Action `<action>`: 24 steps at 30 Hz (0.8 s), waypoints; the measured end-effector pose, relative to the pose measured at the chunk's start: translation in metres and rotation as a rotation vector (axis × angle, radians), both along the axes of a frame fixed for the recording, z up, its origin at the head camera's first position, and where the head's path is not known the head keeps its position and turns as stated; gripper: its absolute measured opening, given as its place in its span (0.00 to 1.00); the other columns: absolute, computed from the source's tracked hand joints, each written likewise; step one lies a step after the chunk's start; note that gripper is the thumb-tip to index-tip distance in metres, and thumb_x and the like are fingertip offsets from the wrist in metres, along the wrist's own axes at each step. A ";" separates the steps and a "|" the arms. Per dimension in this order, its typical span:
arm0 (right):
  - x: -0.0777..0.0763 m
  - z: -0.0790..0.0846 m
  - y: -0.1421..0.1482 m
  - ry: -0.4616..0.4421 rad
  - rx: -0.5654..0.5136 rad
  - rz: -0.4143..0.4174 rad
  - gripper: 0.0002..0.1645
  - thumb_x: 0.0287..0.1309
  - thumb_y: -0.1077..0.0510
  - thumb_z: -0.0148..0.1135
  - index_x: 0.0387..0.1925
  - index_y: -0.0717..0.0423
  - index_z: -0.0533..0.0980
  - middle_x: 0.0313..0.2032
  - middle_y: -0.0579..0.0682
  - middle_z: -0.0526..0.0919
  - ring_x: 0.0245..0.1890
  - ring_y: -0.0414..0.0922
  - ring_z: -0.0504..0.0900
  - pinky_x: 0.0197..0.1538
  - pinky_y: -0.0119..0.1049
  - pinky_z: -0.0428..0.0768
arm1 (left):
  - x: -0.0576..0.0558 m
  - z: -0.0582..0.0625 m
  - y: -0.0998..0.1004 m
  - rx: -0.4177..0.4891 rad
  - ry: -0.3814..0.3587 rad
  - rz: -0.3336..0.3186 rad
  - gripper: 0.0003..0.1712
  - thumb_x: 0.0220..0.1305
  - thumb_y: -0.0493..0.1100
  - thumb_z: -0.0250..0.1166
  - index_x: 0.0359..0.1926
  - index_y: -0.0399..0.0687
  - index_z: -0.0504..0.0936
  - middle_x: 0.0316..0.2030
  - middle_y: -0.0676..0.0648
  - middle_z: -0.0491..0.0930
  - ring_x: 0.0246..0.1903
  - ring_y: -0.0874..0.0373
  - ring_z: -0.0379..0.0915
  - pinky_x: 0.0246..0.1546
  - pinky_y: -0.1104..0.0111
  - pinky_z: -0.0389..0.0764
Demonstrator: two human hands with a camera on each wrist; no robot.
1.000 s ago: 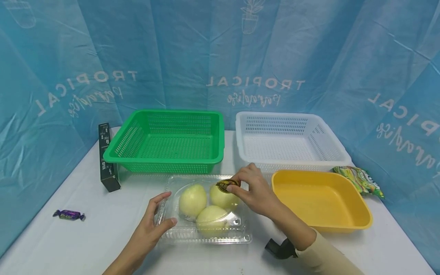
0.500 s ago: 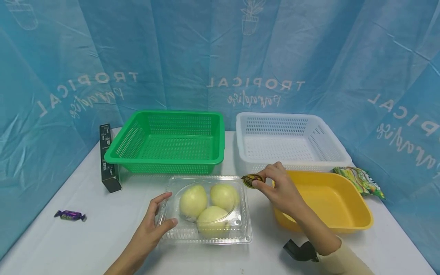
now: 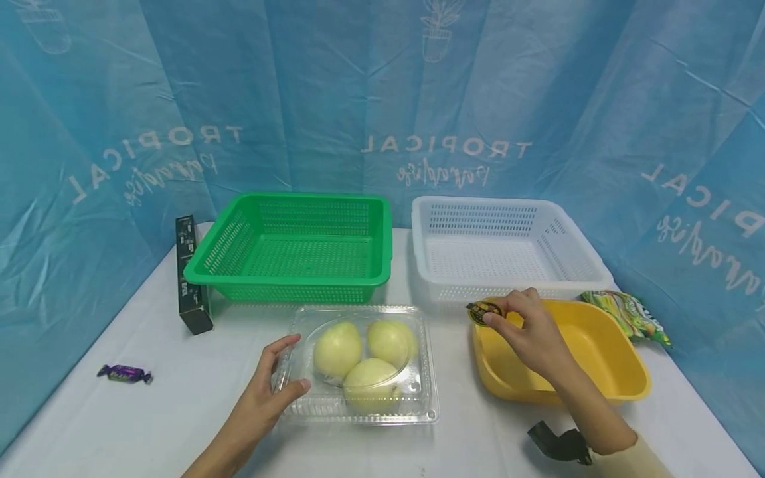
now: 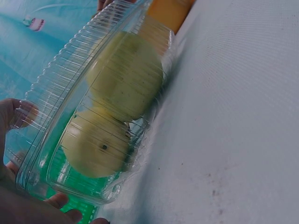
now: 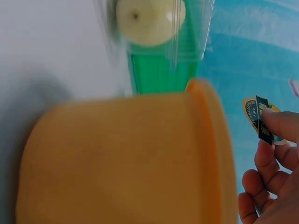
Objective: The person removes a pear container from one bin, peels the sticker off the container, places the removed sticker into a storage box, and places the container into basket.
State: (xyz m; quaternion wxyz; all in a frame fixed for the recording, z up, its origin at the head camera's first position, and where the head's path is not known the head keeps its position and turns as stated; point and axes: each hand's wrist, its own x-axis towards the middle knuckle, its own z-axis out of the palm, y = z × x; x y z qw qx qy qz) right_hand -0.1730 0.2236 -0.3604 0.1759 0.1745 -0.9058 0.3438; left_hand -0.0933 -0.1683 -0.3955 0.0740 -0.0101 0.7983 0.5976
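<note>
A clear plastic fruit container (image 3: 421, 398) with its lid down sits at the front middle of the table, with three pale yellow-green pears (image 3: 337, 350) inside. My left hand (image 3: 263, 395) holds its left end, thumb at the front and fingers toward the back; the left wrist view shows the thumb through the plastic. A black-and-gold round sticker (image 3: 486, 313) with a dark band across it is pinched between the thumb and fingers of my right hand (image 3: 532, 335). That hand is above the left part of a yellow basin (image 3: 597, 345). In the right wrist view the sticker (image 5: 252, 112) shows clear of the basin.
Behind the container stand a green basket (image 3: 287, 292) and a white basket (image 3: 508, 289). A long black box (image 3: 194, 309) lies left of the green basket. A purple-wrapped candy (image 3: 124, 374) is at far left, and a green snack bag (image 3: 633, 315) lies behind the basin.
My right hand has moved rightward with the sticker, from over the container's back right part to above the basin's left side. My left hand and the container have stayed in place.
</note>
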 end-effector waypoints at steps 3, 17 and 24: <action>0.001 -0.002 0.011 -0.006 0.008 -0.035 0.06 0.54 0.58 0.66 0.25 0.47 0.77 0.27 0.41 0.76 0.35 0.38 0.62 0.33 0.30 0.63 | -0.001 0.000 0.000 0.000 -0.003 0.002 0.39 0.62 0.46 0.62 0.69 0.63 0.52 0.74 0.45 0.37 0.72 0.35 0.22 0.59 0.27 0.35; 0.008 -0.017 0.052 -0.099 0.060 -0.153 0.10 0.57 0.53 0.65 0.24 0.51 0.75 0.28 0.47 0.75 0.34 0.43 0.62 0.31 0.32 0.60 | -0.001 -0.002 -0.001 0.001 0.011 0.005 0.39 0.62 0.46 0.62 0.68 0.68 0.53 0.74 0.45 0.38 0.73 0.35 0.24 0.59 0.27 0.37; 0.005 -0.025 0.070 -0.101 0.089 -0.166 0.10 0.56 0.54 0.65 0.23 0.52 0.76 0.27 0.48 0.75 0.31 0.44 0.61 0.30 0.32 0.58 | 0.000 -0.003 -0.001 0.002 0.020 0.004 0.38 0.62 0.46 0.62 0.67 0.70 0.54 0.74 0.45 0.39 0.73 0.36 0.26 0.59 0.28 0.39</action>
